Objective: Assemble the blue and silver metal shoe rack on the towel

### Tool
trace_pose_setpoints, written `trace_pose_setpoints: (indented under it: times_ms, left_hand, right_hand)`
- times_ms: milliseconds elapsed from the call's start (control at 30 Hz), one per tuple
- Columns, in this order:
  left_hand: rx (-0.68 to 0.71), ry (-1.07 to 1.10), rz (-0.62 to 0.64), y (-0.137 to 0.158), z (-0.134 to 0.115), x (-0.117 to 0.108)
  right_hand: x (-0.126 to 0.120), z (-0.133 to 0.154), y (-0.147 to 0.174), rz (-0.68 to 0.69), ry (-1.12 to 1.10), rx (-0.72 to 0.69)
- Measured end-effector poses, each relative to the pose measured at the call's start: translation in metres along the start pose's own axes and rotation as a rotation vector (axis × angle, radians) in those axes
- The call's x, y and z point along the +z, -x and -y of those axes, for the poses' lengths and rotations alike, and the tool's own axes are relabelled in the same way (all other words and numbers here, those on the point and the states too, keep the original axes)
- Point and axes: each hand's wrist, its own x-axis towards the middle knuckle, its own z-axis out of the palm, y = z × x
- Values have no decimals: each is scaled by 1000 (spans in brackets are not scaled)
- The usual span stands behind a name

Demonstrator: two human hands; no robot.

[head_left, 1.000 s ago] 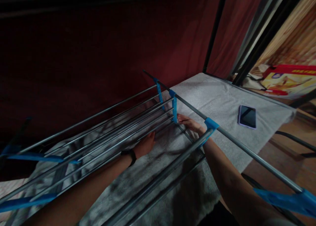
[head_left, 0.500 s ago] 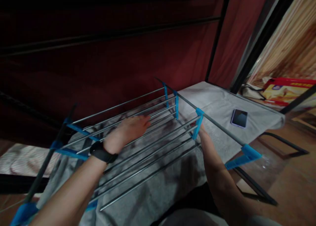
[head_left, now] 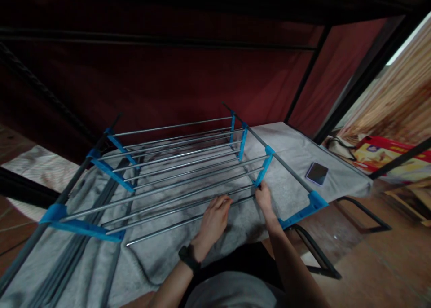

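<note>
A metal rack (head_left: 190, 154) is spread from the grey cloth's (head_left: 284, 137) far edge toward its near one. The blue bracket (head_left: 264, 169) is pinched by the right hand's (head_left: 264, 198) fingers; the left hand's (head_left: 214, 218) grip cannot be told. The near rod (head_left: 164, 230) — apparently unseated at left — could be dislodged by a crooked push.

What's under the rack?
Gray cloth, with a bundle of tubes beneath the left end of the rack. Whatever lies under the cloth there is covered.
</note>
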Motion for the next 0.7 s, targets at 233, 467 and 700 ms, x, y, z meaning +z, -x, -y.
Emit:
trace_pose_setpoints:
  times_ms: [233,467,700]
  left_hand:
    - [-70,-216,295,-68,6,50]
    - [-150,-144,404,-107,2,80]
    - [-150,-103,397,-114,1,69]
  right_hand:
    - [2,-7,7,35,135,-108]
    - [7,-10,10,8,242,-163]
    - [8,-5,12,-13,320,-107]
